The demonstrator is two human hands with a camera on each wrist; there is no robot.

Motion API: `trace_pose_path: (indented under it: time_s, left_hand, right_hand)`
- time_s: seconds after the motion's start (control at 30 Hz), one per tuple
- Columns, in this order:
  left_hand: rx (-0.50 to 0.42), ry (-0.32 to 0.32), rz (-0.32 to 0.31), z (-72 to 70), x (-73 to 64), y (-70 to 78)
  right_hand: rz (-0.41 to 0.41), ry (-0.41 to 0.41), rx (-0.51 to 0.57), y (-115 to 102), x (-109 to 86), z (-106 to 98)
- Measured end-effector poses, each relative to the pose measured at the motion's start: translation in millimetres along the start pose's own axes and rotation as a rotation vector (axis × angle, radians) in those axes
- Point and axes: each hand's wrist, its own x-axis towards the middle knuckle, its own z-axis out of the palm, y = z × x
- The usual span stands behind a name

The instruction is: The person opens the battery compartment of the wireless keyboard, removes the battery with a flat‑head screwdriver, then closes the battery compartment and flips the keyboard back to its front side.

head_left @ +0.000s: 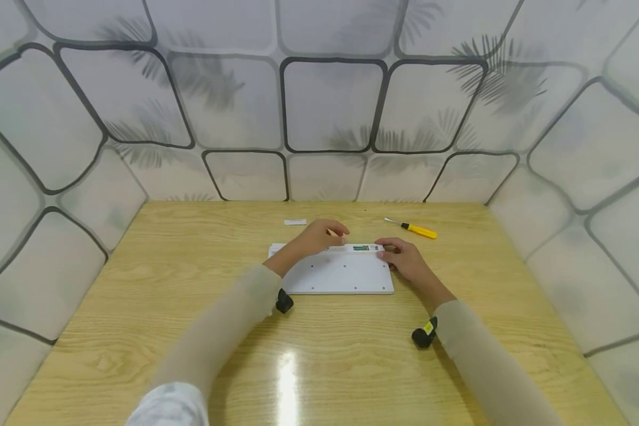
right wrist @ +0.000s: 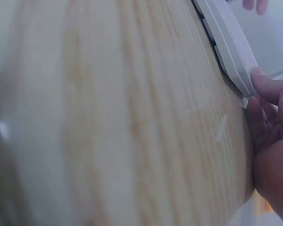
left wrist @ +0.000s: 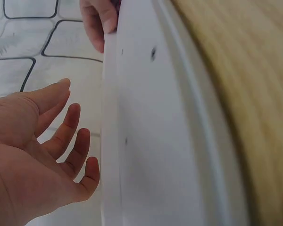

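A white keyboard (head_left: 335,275) lies underside up on the table, small screws dotting its flat back. Along its far edge runs a raised bar with a recess (head_left: 361,248) where something green shows. My right hand (head_left: 404,258) grips the keyboard's far right corner, thumb on the back and fingers round the edge, as the right wrist view shows with the edge of the keyboard (right wrist: 236,47). Over the far edge, left of the recess, hovers my left hand (head_left: 322,236). In the left wrist view, the fingers (left wrist: 68,125) are loosely bent, apart from the keyboard and holding nothing.
A small white strip (head_left: 295,222) lies on the wooden table (head_left: 218,236) beyond the keyboard. A screwdriver with a yellow and black handle (head_left: 420,231) lies at the back right. Patterned fabric walls (head_left: 332,106) enclose the table at the back and sides.
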Motion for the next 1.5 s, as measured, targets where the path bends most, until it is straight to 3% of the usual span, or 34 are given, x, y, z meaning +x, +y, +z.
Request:
trace_pose_path:
  time_s: [0.3, 0.7, 1.17, 1.33, 1.5]
  left_hand:
    - [0.097, -0.002, -0.037, 17.7, -0.3, -3.3]
    - [0.205, 0.008, -0.026, 24.4, 1.0, -6.6]
    - [0.202, 0.015, -0.021, 24.7, -1.3, -0.8]
    - [0.212, 0.012, -0.019, 25.5, -0.4, -1.7]
    - [0.208, 0.014, -0.027, 25.4, -0.7, -2.5]
  right_hand:
    - [0.001, -0.004, 0.012, 2, -1.5, 1]
    - [-0.006, -0.006, 0.023, -1, -2.3, 2]
    - [0.000, -0.019, -0.004, -10, -8.8, -2]
    - [-0.056, -0.040, -0.017, -16, -9.9, -11]
    - [-0.134, 0.021, -0.089, -22, -7.9, -28]
